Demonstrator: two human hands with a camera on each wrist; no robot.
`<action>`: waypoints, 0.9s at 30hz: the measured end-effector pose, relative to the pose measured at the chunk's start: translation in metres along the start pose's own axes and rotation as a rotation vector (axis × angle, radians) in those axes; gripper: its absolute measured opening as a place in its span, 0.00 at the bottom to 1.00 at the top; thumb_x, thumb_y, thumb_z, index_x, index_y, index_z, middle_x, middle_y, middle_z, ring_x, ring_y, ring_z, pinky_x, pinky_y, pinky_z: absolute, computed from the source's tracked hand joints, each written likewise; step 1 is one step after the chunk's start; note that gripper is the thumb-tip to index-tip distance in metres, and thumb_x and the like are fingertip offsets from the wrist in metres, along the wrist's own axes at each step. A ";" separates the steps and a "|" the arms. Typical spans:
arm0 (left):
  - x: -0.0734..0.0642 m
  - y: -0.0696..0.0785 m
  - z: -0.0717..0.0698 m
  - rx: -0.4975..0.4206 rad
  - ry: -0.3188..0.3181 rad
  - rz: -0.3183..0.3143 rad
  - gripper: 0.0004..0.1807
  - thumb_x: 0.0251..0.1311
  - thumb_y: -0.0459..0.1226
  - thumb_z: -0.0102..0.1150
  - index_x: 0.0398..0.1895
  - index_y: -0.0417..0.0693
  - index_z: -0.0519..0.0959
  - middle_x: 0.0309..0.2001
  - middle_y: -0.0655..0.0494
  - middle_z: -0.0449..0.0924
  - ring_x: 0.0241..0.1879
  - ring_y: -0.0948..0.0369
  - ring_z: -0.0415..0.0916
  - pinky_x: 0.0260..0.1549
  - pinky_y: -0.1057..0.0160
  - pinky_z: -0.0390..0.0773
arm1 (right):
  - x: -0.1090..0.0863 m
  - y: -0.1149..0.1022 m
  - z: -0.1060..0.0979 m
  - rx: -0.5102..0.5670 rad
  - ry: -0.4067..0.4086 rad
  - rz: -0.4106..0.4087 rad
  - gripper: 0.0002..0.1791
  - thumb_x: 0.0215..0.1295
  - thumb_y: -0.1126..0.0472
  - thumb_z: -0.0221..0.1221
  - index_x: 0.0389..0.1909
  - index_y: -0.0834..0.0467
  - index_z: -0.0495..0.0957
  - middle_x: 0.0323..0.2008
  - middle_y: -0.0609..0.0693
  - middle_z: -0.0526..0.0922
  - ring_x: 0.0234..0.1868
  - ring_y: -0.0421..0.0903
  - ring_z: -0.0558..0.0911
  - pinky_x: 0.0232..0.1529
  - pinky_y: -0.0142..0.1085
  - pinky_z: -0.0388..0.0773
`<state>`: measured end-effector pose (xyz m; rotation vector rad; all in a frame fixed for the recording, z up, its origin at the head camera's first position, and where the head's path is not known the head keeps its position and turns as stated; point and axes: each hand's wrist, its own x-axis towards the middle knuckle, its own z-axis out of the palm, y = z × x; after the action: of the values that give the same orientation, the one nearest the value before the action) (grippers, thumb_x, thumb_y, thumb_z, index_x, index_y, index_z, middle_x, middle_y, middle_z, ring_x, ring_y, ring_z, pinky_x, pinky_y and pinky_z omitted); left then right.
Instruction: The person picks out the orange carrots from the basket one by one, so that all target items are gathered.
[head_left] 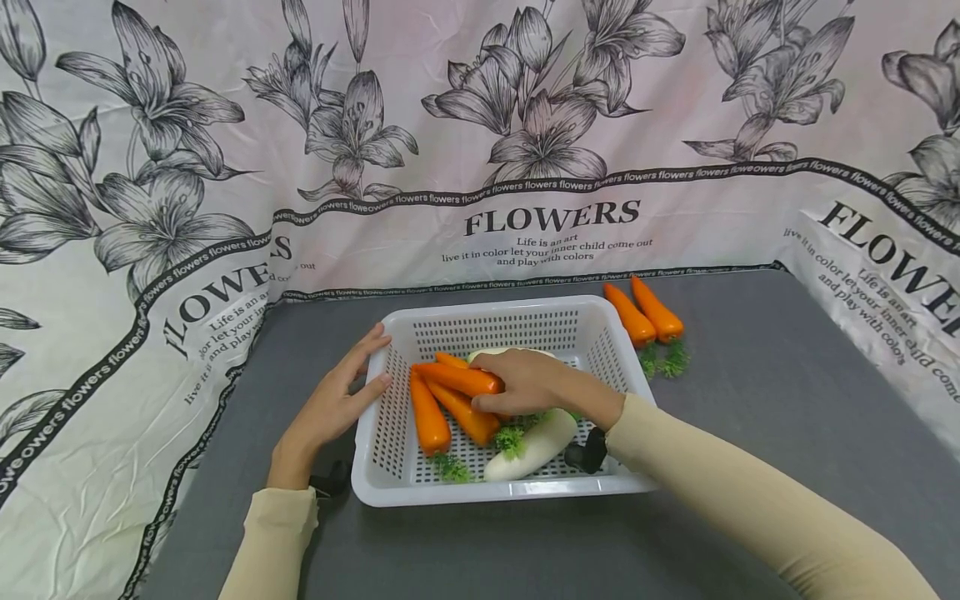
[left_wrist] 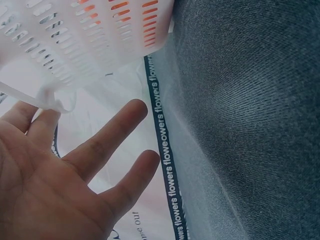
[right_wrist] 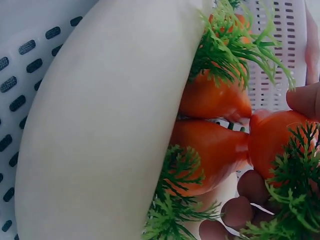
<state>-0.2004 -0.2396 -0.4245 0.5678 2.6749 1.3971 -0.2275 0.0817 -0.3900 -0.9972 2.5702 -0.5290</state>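
A white perforated plastic basket (head_left: 491, 312) holds several orange carrots with green tops and white radishes. My right hand (head_left: 536, 379) reaches inside and grips a carrot (head_left: 456, 379) by its thick leafy end; its tip points left. Other carrots (head_left: 430, 421) lie beneath and beside it. In the right wrist view, thumb and fingers close around the held carrot (right_wrist: 275, 137). A white radish (head_left: 534, 446) lies near the basket's front; another pale vegetable is partly hidden behind the right hand. My left hand (head_left: 333, 404) touches the basket's left rim, fingers spread and fairly straight.
Two carrots (head_left: 656, 310) lie on the grey tabletop (head_left: 750, 367), just right of the basket's back corner. A flower-printed cloth (head_left: 555, 233) hangs behind and along the sides. Dark wrist devices show beside both wrists.
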 end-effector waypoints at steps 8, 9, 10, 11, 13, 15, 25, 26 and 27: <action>-0.001 -0.002 0.001 0.002 -0.001 0.003 0.33 0.73 0.46 0.55 0.79 0.65 0.59 0.83 0.65 0.44 0.57 0.42 0.75 0.29 0.63 0.88 | -0.004 -0.002 -0.005 0.027 0.019 -0.032 0.22 0.69 0.45 0.52 0.57 0.53 0.76 0.31 0.43 0.80 0.29 0.40 0.77 0.31 0.33 0.74; -0.001 -0.002 0.001 0.003 0.000 0.004 0.34 0.73 0.46 0.55 0.79 0.65 0.59 0.83 0.65 0.44 0.56 0.42 0.75 0.29 0.64 0.87 | -0.004 -0.002 -0.006 0.030 0.016 -0.033 0.22 0.70 0.45 0.52 0.58 0.53 0.76 0.31 0.43 0.80 0.29 0.40 0.77 0.31 0.34 0.74; -0.001 -0.001 0.001 0.005 0.000 0.005 0.33 0.73 0.46 0.55 0.79 0.65 0.59 0.83 0.65 0.44 0.56 0.42 0.75 0.29 0.64 0.87 | -0.005 -0.003 -0.007 0.032 0.015 -0.036 0.22 0.70 0.46 0.52 0.58 0.53 0.76 0.32 0.43 0.80 0.30 0.40 0.77 0.32 0.34 0.74; -0.001 -0.001 0.001 0.004 0.001 0.006 0.33 0.73 0.46 0.55 0.79 0.65 0.59 0.83 0.65 0.44 0.56 0.42 0.75 0.29 0.64 0.87 | -0.006 -0.003 -0.009 0.029 0.014 -0.039 0.23 0.70 0.46 0.53 0.58 0.53 0.76 0.32 0.43 0.80 0.30 0.40 0.77 0.32 0.34 0.74; -0.001 -0.001 0.001 0.004 0.002 0.006 0.34 0.73 0.46 0.55 0.79 0.65 0.59 0.83 0.65 0.44 0.56 0.42 0.75 0.29 0.64 0.87 | -0.008 -0.004 -0.012 0.039 0.011 -0.040 0.23 0.70 0.46 0.53 0.59 0.54 0.76 0.35 0.43 0.81 0.32 0.40 0.77 0.33 0.34 0.75; -0.001 -0.001 0.000 0.004 0.003 0.005 0.34 0.73 0.46 0.55 0.79 0.65 0.59 0.83 0.66 0.44 0.57 0.42 0.75 0.29 0.63 0.87 | -0.010 -0.005 -0.016 0.046 0.015 -0.036 0.24 0.70 0.46 0.53 0.60 0.54 0.75 0.37 0.44 0.82 0.34 0.41 0.78 0.35 0.34 0.76; 0.000 0.000 0.001 0.008 0.003 0.010 0.33 0.73 0.46 0.55 0.79 0.63 0.59 0.83 0.65 0.44 0.55 0.43 0.75 0.29 0.64 0.87 | -0.024 0.002 -0.033 0.079 0.064 -0.008 0.25 0.73 0.44 0.54 0.65 0.51 0.72 0.32 0.44 0.78 0.31 0.41 0.75 0.34 0.36 0.74; 0.000 0.000 0.001 0.010 0.002 0.008 0.33 0.73 0.46 0.55 0.79 0.64 0.59 0.83 0.65 0.44 0.55 0.43 0.75 0.29 0.64 0.87 | -0.025 0.003 -0.035 0.080 0.071 -0.007 0.25 0.73 0.44 0.54 0.65 0.50 0.72 0.32 0.44 0.78 0.31 0.41 0.75 0.34 0.36 0.74; 0.000 0.000 0.001 0.010 0.003 0.007 0.33 0.73 0.46 0.55 0.79 0.64 0.59 0.83 0.65 0.44 0.55 0.43 0.75 0.29 0.64 0.87 | -0.027 0.005 -0.037 0.082 0.078 -0.007 0.24 0.73 0.44 0.54 0.65 0.50 0.73 0.32 0.44 0.78 0.31 0.41 0.76 0.35 0.36 0.74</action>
<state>-0.1998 -0.2388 -0.4248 0.5778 2.6864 1.3875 -0.2272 0.1115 -0.3553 -0.9759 2.5909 -0.6818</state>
